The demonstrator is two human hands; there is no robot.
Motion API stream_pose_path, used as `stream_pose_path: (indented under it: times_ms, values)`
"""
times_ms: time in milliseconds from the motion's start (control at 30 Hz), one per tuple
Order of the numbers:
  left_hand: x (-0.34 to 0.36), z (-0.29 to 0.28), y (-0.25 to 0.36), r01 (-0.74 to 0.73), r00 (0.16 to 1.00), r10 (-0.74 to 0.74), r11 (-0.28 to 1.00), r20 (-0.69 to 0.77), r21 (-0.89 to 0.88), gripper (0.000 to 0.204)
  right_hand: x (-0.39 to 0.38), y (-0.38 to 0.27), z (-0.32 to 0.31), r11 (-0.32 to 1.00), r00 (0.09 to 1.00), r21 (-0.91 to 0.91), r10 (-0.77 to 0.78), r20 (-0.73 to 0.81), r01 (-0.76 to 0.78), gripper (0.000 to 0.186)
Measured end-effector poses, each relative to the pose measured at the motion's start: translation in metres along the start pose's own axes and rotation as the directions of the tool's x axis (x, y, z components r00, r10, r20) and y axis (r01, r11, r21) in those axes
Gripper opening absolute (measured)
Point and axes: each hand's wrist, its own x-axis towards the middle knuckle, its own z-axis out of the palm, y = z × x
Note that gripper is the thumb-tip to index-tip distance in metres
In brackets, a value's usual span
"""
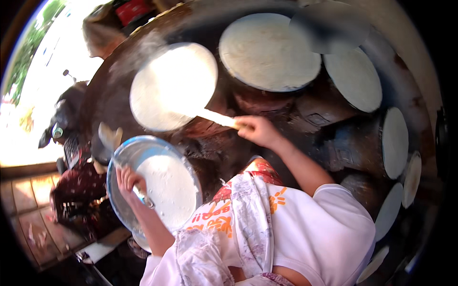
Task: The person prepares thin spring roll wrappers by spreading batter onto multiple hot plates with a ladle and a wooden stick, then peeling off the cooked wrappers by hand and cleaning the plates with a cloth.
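Observation:
My right hand [257, 131] grips the near end of a pale flat stick [214, 116]. It reaches left over a round griddle [148, 102] covered in a white layer, where glare hides the stick's far end. To the left, my left hand [130, 181] is closed round the metal handle of a spatula-like tool [110, 138] with a flared, pale end. That hand is over the left side of a blue-rimmed basin [194, 178] of white batter [167, 190]. Steam or haze drifts near the left griddle.
A wide white-topped round [269, 52] lies at the far middle, beside another [355, 78]. A blurred grey disc [329, 26] overlaps them. Several more rounds [395, 143] curve down the right side, over dark stove bodies [358, 148]. Another person [102, 35] is partly visible at upper left.

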Motion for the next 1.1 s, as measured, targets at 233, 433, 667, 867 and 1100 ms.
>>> stream_pose_path:
  times_ms: [233, 433, 667, 867, 1100]
  values:
    - [0.018, -0.191, 0.054, 0.036, 0.315, 0.804, 0.522, -0.505, 0.852, 0.022, 0.12, 0.02, -0.324, 0.643, 0.807, -0.645, -0.071, -0.586, -0.412, 0.026]
    - [0.074, -0.223, -0.028, 0.293, 0.089, 0.984, 0.124, -0.156, 0.948, 0.04, 0.208, 0.095, -0.415, 0.711, 0.904, -0.661, -0.086, -0.418, -0.238, 0.028]
    - [0.369, -0.13, -0.321, 0.152, 0.924, 0.381, -0.293, -0.03, 0.944, 0.03, 0.193, 0.055, -0.408, 0.724, 0.895, -0.606, 0.036, -0.444, -0.33, 0.021]
    - [0.543, -0.158, -0.407, -0.408, 0.891, -0.453, -0.762, 0.037, 0.504, 0.041, 0.185, 0.031, -0.392, 0.715, 0.858, -0.667, -0.193, -0.476, -0.209, 0.016]
    - [0.575, -0.135, -0.39, -0.051, 0.814, -0.502, -0.564, -0.293, 0.824, 0.042, 0.162, -0.01, -0.378, 0.74, 0.851, -0.672, -0.349, -0.393, -0.008, 0.025]
